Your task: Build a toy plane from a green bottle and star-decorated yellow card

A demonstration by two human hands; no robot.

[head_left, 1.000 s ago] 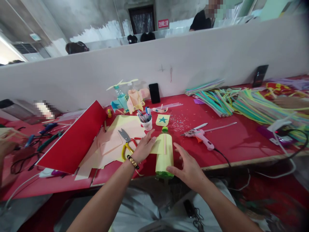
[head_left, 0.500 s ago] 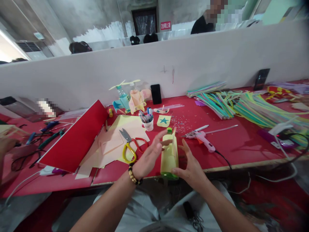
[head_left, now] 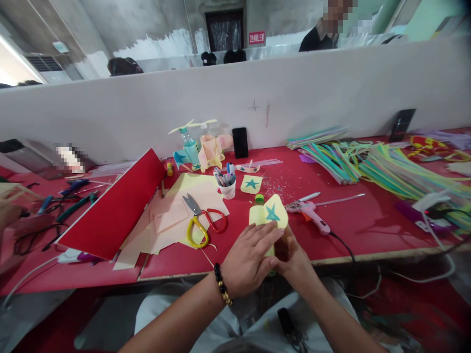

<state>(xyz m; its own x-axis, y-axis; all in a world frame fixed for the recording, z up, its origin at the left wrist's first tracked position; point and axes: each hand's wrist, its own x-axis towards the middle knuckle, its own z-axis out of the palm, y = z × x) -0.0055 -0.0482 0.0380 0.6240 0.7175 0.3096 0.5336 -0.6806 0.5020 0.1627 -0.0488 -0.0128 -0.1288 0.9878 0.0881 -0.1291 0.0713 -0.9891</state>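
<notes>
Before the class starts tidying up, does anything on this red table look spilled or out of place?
Yes: tiny coloured flecks lie scattered on the red table, between the yellow star cutout and the pink glue gun. They look spilled, unlike the neatly grouped bundles of coloured straws.

A red counter runs along a low white partition. Scissors with yellow and red handles lie at the edge of a spread of pale paper sheets, next to a large red board. Farther back stand a white cup of markers, a yellow card with a blue star, a black phone against the partition, and two decorated bottles. To the right, a pink glue gun lies near heaps of colored straws.
</notes>
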